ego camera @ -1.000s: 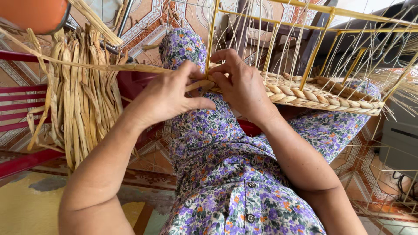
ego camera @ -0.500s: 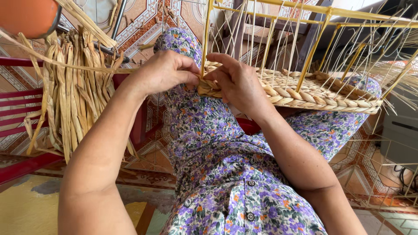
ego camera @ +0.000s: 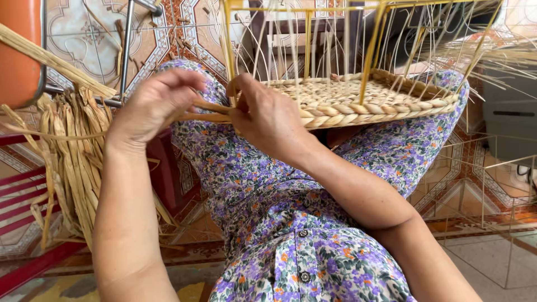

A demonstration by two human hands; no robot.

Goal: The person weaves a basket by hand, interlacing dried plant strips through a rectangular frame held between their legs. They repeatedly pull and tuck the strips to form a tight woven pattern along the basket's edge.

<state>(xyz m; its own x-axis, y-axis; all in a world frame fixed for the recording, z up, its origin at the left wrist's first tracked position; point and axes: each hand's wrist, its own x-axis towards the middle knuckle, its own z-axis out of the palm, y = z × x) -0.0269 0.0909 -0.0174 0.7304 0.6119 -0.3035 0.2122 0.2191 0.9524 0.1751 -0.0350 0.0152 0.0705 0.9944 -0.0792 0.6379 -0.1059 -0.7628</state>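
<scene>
In the middle of the frame a half-woven basket [ego camera: 358, 100] lies on the person's lap, on the flowered dress [ego camera: 291, 223], so that its braided rim faces the body and both hands reach it without stretching; the lap seems to serve here in place of a desk. The yellow wire frame [ego camera: 369, 50] stands up from the basket toward the upper edge of the frame, and thin pale fibres hang along its bars, probably to give the sides their shape. The left hand [ego camera: 151, 109], in the left centre, has its grip pinched on a flat straw strand [ego camera: 204, 112]; the strand runs level from these fingers to the corner of the basket, and it looks pulled tight, I think so that the weave stays firm. The right hand [ego camera: 268, 117] lies over that same corner, its fingers curled and pressed on the strand and the rim, as if to hold the last turn in place; the fingertips are hidden, so I cannot tell what exactly they pinch. At the left edge a bundle of dried straw [ego camera: 70, 151] hangs beside a red metal frame [ego camera: 28, 190], near the left hand, seemingly kept there as ready supply; above it, in the upper left corner, is an orange seat [ego camera: 19, 50]; the floor [ego camera: 89, 28] has patterned tiles.
</scene>
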